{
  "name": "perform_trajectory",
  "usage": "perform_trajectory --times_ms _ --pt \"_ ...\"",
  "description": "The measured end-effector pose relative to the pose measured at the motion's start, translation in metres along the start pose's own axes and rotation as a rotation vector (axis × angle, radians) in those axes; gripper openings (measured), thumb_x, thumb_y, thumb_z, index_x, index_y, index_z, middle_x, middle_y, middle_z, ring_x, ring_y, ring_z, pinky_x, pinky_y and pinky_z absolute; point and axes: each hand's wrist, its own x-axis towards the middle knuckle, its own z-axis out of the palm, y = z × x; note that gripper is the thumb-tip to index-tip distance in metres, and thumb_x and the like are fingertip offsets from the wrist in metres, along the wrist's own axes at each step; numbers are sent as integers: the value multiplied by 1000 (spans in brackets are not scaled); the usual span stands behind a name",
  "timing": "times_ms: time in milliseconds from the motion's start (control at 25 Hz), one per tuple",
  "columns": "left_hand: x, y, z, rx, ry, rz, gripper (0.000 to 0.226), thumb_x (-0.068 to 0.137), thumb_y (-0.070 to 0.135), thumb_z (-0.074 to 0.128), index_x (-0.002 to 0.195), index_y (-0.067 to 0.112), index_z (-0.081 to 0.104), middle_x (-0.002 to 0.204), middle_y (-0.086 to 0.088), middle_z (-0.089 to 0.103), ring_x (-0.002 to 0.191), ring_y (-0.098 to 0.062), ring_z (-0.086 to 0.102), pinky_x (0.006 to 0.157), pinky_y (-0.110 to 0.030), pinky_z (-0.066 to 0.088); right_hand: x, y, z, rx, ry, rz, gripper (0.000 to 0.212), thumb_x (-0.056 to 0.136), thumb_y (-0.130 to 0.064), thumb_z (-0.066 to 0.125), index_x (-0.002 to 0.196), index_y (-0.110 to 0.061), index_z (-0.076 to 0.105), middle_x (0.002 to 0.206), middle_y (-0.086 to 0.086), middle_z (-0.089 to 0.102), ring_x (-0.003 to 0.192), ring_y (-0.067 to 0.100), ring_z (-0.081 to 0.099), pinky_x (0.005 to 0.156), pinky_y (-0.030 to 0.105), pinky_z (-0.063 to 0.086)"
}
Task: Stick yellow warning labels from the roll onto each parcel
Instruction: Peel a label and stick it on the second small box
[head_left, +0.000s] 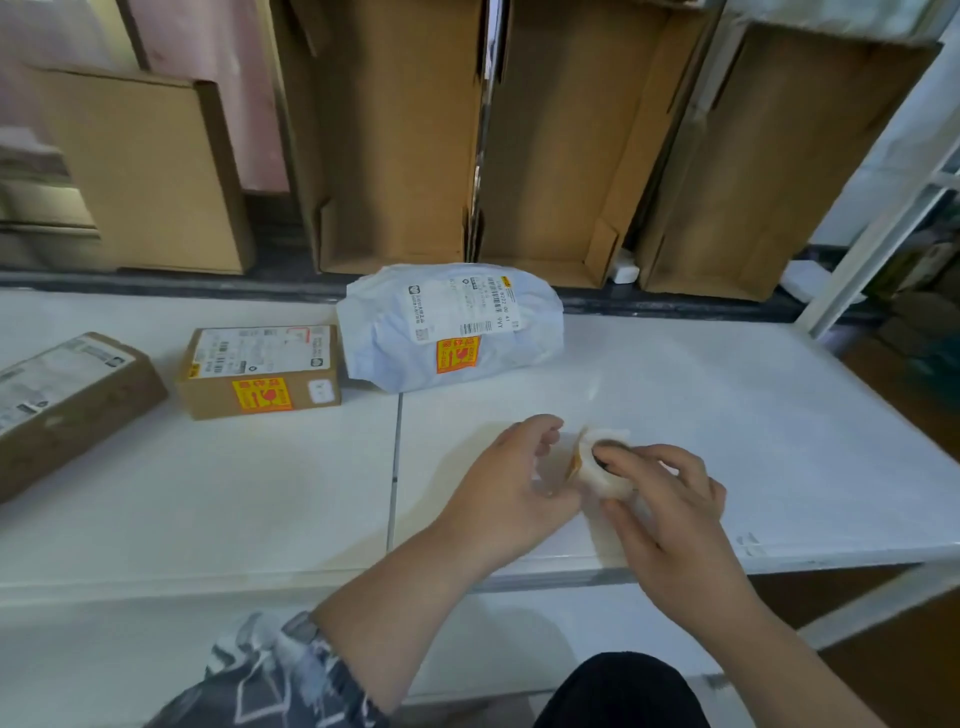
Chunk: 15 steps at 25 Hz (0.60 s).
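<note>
Low in the centre-right of the frame, the right hand grips the label roll, fingers curled around its white paper rim, one fingertip in the dark core. Just left of it, the left hand has loosely bent fingers at the roll's peeling edge; motion blur hides whether they pinch a label. Three parcels lie on the smooth white table: a crinkled white plastic mailer at centre, a small cardboard box beside it, each bearing one yellow warning label, and another brown box at far left.
</note>
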Motion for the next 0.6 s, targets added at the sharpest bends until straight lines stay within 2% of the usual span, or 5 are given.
perform_trajectory --times_ms 120,280,440,600 --pt "0 3 11 10 77 20 58 76 47 71 130 35 53 116 12 64 106 -1 63 99 -26 53 -1 3 2 20 1 -13 51 94 -10 72 129 -43 57 138 -37 51 134 8 42 99 33 23" --pt "2 3 14 9 156 11 32 82 28 70 111 29 58 97 9 64 89 -7 64 89 -32 56 -2 8 3 25 10 -17 47 95 -13 70 131 -41 58 140 -38 49 136 9 41 100 35 25" --pt "3 2 13 35 199 30 11 85 22 69 92 24 61 82 5 67 81 -16 64 79 -40 56 -2 7 2 38 12 -24 40 95 -25 61 131 -42 57 140 -39 49 136 6 40 100 36 26" --pt "3 -2 10 34 258 23 13 85 17 68 95 22 63 78 2 65 79 -20 62 79 -41 55 -3 8 0 41 1 -14 44 95 -21 63 132 -43 56 140 -38 49 137 6 40 102 35 24"
